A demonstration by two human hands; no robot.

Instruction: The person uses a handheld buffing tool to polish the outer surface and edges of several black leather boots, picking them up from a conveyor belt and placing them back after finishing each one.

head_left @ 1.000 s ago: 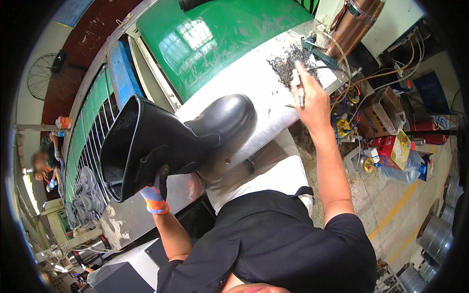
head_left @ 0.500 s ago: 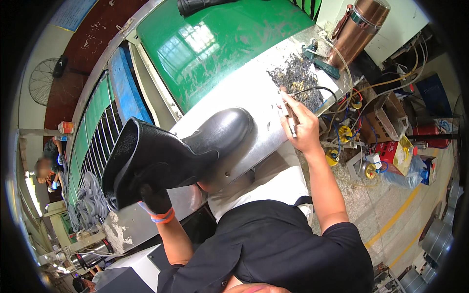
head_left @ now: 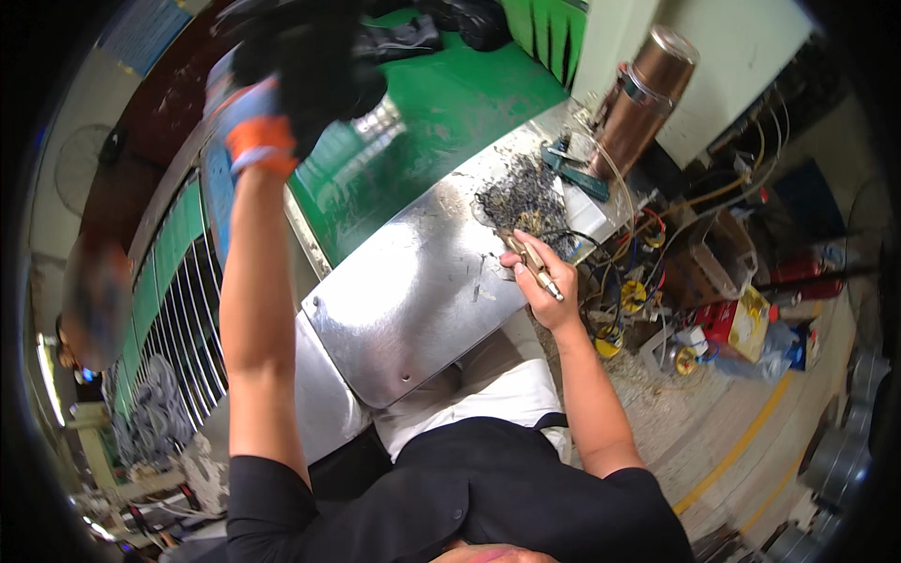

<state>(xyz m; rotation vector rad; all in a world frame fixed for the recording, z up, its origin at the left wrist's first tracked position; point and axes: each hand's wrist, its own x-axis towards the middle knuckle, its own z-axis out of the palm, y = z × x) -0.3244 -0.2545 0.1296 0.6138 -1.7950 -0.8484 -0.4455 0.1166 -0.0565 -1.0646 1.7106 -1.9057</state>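
My left hand (head_left: 298,98), in a black glove with an orange and pale-blue cuff, is stretched out to the far left over the green conveyor belt (head_left: 441,117). It grips a black boot (head_left: 324,42), which is smeared by motion and cut off by the upper edge; where glove ends and boot begins is hard to tell. My bare right hand (head_left: 544,281) is closed round a slim brass-coloured pen-like tool (head_left: 533,261) with a dark hose. That hand is above the metal worktop (head_left: 404,300), beside a heap of black trimmings (head_left: 526,197).
A copper thermos (head_left: 648,94) and green-handled cutters (head_left: 574,171) stand and lie past the trimmings. More black footwear (head_left: 404,39) lies on the belt's far part. Hoses, a cardboard box (head_left: 718,253) and a red-yellow carton (head_left: 741,324) are at the right. A blurred person (head_left: 99,296) is at the left.
My left hand has swung the boot from above the worktop's near left, up and away to the far left. My right hand still holds the tool near the trimmings. The view has shifted slightly.
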